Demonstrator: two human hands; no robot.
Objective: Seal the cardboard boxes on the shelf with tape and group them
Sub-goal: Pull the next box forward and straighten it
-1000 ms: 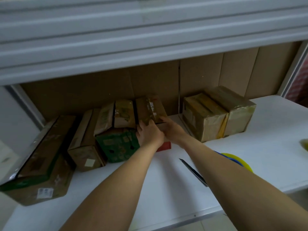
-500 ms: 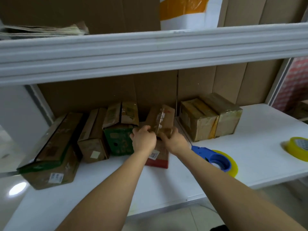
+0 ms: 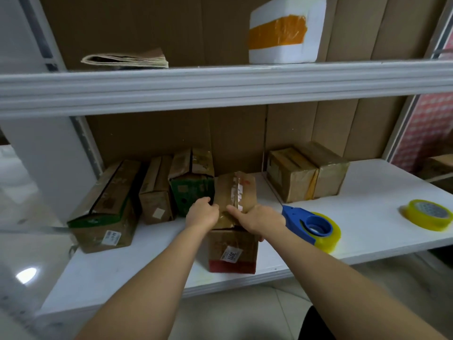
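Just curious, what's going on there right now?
Both hands, left and right, gripping red-bottomed box. Blue tape dispenser idle beside it. Nothing blocking.

Taped brown box (image 3: 234,249) near shelf (image 3: 367,224) edge

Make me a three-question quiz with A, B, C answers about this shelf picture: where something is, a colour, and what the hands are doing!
1. Where is the white foam box?
A. upper shelf
B. floor
C. lower shelf

2. What colour is the tape dispenser?
A. red
B. blue
C. black

3. What are the left hand and right hand doing?
A. hanging free
B. lifting the tape roll
C. holding the red-bottomed box

Answers: 1 A, it sits above the boxes; 2 B, blue body on yellow tape; 3 C, both hands grip its top.
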